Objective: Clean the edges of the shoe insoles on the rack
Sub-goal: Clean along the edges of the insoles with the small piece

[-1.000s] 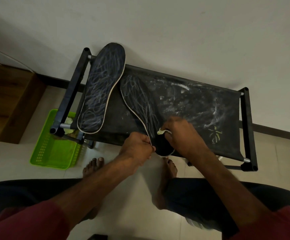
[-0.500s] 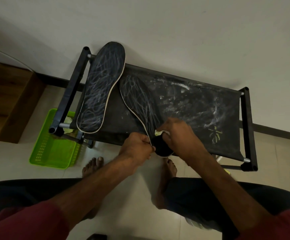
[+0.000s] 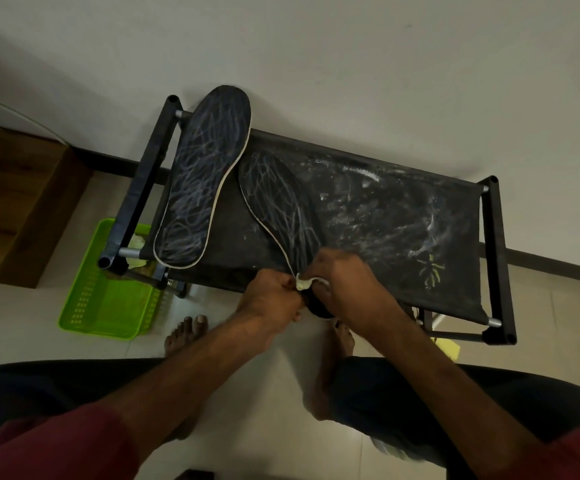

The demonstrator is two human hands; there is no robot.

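Observation:
Two black insoles scribbled with chalk lie on a black fabric rack (image 3: 378,216). The left insole (image 3: 202,181) rests untouched, its toe past the rack's back bar. The right insole (image 3: 278,199) runs toward me, its heel hanging over the front edge. My left hand (image 3: 268,299) grips that heel's left edge. My right hand (image 3: 344,285) pinches a small pale wipe (image 3: 304,283) against the insole's white rim, right next to my left hand. Most of the heel is hidden under both hands.
A bright green plastic basket (image 3: 108,299) sits on the floor under the rack's left end. A wooden cabinet (image 3: 22,202) stands at far left. My bare feet are on the tiles below the rack's front edge. The wall is just behind the rack.
My right hand has slid the wipe leftward along the heel rim until it sits against my left hand. My left hand and both insoles stay put.

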